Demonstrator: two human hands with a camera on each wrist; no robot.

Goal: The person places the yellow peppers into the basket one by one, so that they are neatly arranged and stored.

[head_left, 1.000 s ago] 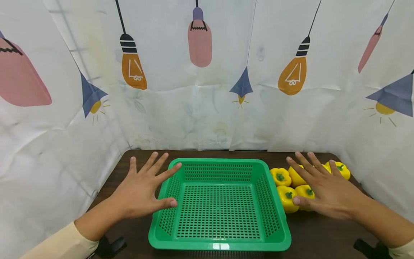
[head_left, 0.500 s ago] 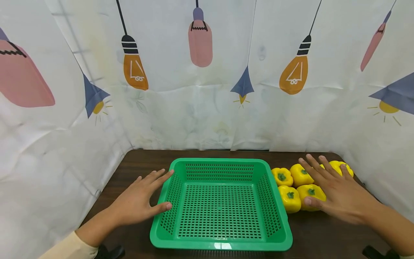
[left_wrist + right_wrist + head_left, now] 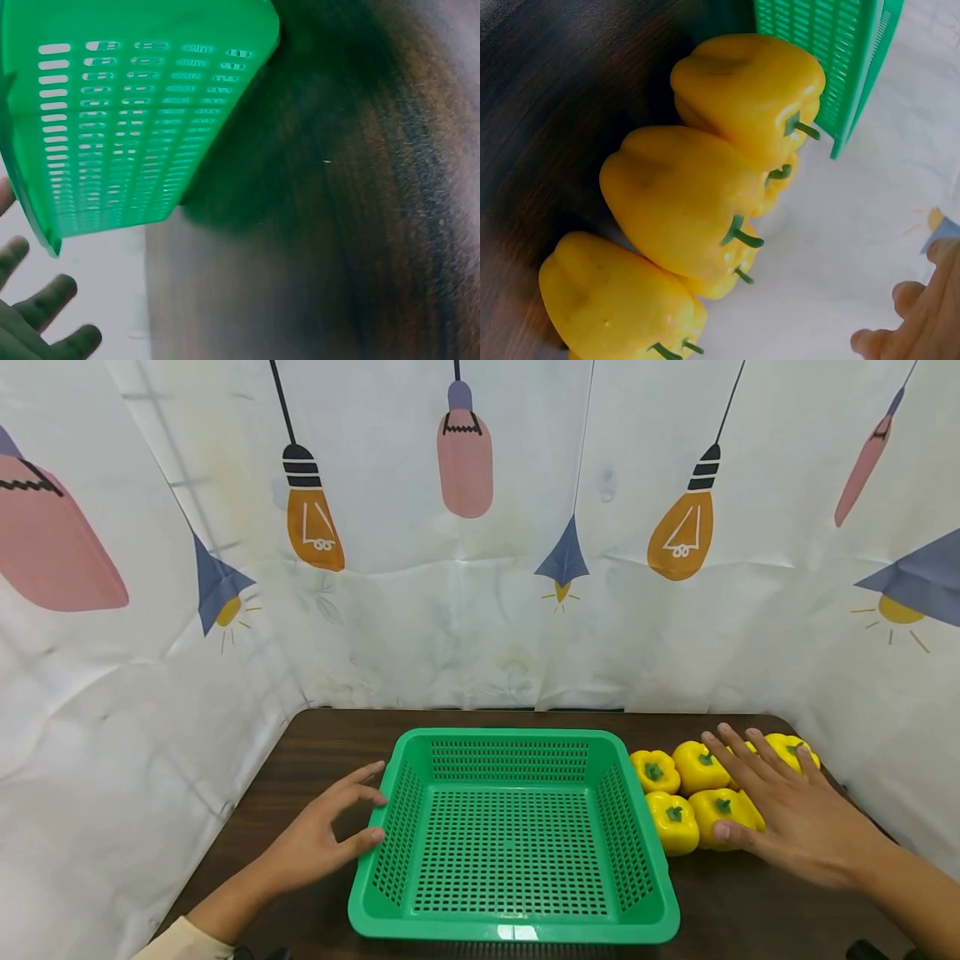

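A green plastic basket (image 3: 510, 927) with slotted walls stands on the dark wooden table, nothing inside it. My left hand (image 3: 318, 835) is at the basket's left rim, fingers loosely bent and thumb apart; in the left wrist view its fingers (image 3: 52, 300) show beside the basket wall (image 3: 120, 127). To the basket's right sit several yellow bell peppers (image 3: 672, 822) with green stems, in rows. My right hand (image 3: 798, 818) is spread above the right-hand peppers and hides some of them. The right wrist view shows three peppers (image 3: 682, 195) in front, others behind, and the fingers (image 3: 911, 300) apart from them.
The brown table (image 3: 337, 739) has its back edge against a white curtain (image 3: 420, 635) printed with lamps and bulbs, which also encloses both sides. Dark wrist-camera mounts (image 3: 866, 950) show at the bottom edge. Bare tabletop lies left of the basket.
My left hand has lowered and drawn back to the left rim, its spread fingers now bent. My right hand has shifted right, uncovering more peppers. Basket and peppers have stayed put.
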